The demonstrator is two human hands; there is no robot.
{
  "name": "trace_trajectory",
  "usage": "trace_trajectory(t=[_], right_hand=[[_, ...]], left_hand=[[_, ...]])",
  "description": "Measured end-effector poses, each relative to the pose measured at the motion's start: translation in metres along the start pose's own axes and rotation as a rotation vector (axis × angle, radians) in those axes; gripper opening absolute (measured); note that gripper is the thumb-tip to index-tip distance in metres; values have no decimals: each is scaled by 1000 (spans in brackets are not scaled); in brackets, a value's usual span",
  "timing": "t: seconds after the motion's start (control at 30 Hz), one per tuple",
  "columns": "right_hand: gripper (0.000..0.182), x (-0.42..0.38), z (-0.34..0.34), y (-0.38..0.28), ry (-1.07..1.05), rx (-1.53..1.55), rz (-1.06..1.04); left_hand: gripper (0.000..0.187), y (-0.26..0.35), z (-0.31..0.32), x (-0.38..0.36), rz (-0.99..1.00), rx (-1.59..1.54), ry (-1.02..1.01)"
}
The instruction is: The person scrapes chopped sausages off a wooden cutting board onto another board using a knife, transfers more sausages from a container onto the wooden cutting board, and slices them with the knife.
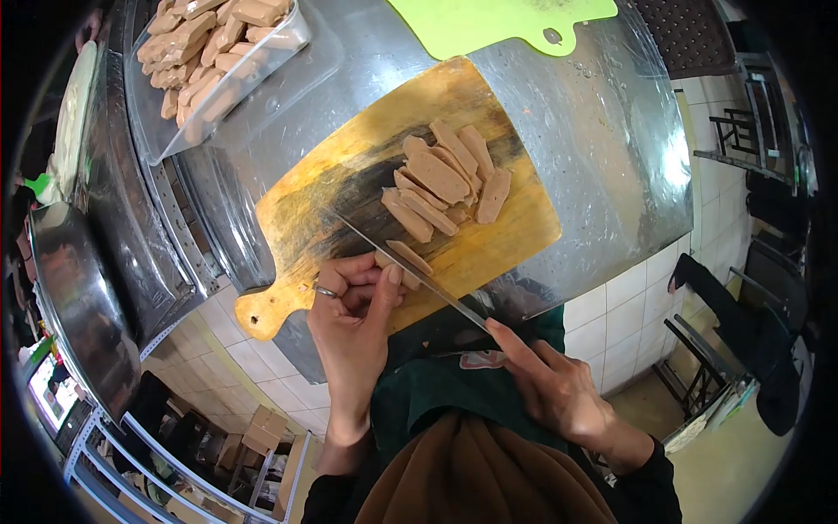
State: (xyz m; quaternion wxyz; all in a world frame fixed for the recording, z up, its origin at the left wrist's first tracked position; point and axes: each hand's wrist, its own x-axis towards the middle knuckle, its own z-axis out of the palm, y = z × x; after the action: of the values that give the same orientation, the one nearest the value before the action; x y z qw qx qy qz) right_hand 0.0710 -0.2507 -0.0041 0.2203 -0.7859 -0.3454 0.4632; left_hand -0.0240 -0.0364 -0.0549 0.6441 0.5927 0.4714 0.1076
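My left hand [353,306], with a ring on one finger, pinches a short piece of pale brown sausage [410,256] near the front edge of a wooden cutting board [515,231]. In my right hand [563,389] is a long, thin knife [443,295]; the handle is mostly hidden by the fingers. Its blade crosses the sausage right at my left fingertips and points up to the left. Farther up the board lies a loose pile of slant-cut sausage slices [436,177].
A clear plastic container [253,86] full of cut pieces [205,44] stands at the upper left of the metal table [602,148]. A green cutting board [489,22] lies at the back. Black stools [751,131] stand right, a metal shelf frame [188,463] lower left.
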Motion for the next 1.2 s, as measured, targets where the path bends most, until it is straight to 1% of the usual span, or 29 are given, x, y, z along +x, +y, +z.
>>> trace_trajectory(t=[0.07, 0.17, 0.37, 0.47, 0.57, 0.67, 0.77, 0.97, 1.2], right_hand=[[80, 10, 0, -2, 30, 9, -19], [82, 28, 2, -3, 108, 22, -121], [80, 9, -6, -3, 141, -203, -85], [75, 18, -5, -3, 238, -154, -93], [71, 14, -4, -1, 266, -76, -133], [68, 0, -7, -10, 249, 9, -126], [71, -11, -5, -14, 196, 82, -115], [78, -20, -6, -16, 103, 62, -49], [85, -21, -10, -14, 20, 21, -29]], left_hand=[[20, -1, 2, 1, 8, 1, -6], [20, -2, 0, -1, 24, 15, -3], [19, -6, 1, 0, 61, -14, -2], [18, -7, 1, 1, 75, -25, -14], [17, -8, 0, 0, 72, -34, -10], [16, -8, 1, 1, 79, -34, -15], [16, -10, 1, 0, 86, -45, -19], [15, -9, -1, 1, 69, -54, -26], [15, -8, -4, -1, 48, -75, -45]])
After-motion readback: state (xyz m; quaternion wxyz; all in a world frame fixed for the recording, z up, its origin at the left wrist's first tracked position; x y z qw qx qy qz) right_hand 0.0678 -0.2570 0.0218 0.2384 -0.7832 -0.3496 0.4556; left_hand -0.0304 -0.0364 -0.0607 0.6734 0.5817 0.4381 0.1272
